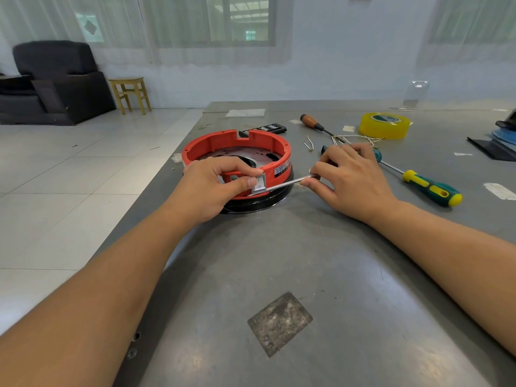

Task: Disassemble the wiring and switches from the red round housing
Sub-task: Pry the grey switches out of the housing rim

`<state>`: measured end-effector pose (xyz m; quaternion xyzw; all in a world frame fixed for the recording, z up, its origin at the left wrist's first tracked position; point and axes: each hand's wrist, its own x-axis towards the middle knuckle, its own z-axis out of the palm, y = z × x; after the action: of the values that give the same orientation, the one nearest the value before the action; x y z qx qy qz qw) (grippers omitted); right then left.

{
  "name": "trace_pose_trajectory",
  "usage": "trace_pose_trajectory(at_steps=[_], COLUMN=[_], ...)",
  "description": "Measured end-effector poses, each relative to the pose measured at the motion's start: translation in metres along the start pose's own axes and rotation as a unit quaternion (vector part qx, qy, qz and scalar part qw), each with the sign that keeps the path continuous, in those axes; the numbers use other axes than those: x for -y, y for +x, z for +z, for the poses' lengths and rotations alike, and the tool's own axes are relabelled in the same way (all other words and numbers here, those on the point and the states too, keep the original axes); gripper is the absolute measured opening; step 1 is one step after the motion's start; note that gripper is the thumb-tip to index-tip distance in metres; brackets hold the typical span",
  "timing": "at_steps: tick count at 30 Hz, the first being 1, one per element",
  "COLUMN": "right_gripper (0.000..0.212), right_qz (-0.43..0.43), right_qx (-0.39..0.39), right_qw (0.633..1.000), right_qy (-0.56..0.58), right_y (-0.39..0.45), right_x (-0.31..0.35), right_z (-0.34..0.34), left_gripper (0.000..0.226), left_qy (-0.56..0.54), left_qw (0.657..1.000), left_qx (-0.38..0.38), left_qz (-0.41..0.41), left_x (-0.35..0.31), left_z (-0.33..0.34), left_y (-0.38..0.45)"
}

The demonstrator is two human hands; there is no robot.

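Note:
The red round housing point(237, 148) sits on a black base on the grey metal table point(279, 261). A white rocker switch point(259, 184) is set in its near wall. My left hand point(212, 182) grips the near rim, thumb pressed beside the switch. My right hand point(349, 177) holds a screwdriver whose metal shaft point(284, 185) runs left, its tip at the switch's lower edge. The handle is hidden under my fingers. Loose pale wires point(360, 139) lie behind my right hand.
A green-and-yellow screwdriver point(427, 185) lies right of my right hand. Farther back are a wooden-handled tool point(314, 122), a yellow tape roll point(384, 125) and a black remote-like item point(265, 128). Dark objects point(499, 138) sit at the right edge. The table's left edge drops to tiled floor.

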<state>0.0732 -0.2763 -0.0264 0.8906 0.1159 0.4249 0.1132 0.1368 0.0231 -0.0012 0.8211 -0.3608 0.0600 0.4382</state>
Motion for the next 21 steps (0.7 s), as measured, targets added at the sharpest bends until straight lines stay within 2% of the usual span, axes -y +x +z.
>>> trace_pose_trajectory(at_steps=[5,11,21], right_gripper=[0.063,0.063,0.053], right_qz=[0.007,0.016,0.014], right_qx=[0.067,0.108,0.053], right_qw=[0.998,0.994,0.998], right_qy=[0.019,0.033,-0.020], right_y=[-0.006,-0.012,-0.018], right_x=[0.005,0.003,-0.008], right_z=[-0.003,-0.010,-0.017], left_gripper=[0.019,0.017,0.017], left_qy=[-0.002,0.008,-0.011], left_qw=[1.000,1.000,1.000], left_qx=[-0.013,-0.018,-0.026], left_qz=[0.010,0.009,0.000], left_x=[0.000,-0.001,-0.001], left_z=[0.002,0.002,0.003], left_y=[0.000,-0.001,-0.002])
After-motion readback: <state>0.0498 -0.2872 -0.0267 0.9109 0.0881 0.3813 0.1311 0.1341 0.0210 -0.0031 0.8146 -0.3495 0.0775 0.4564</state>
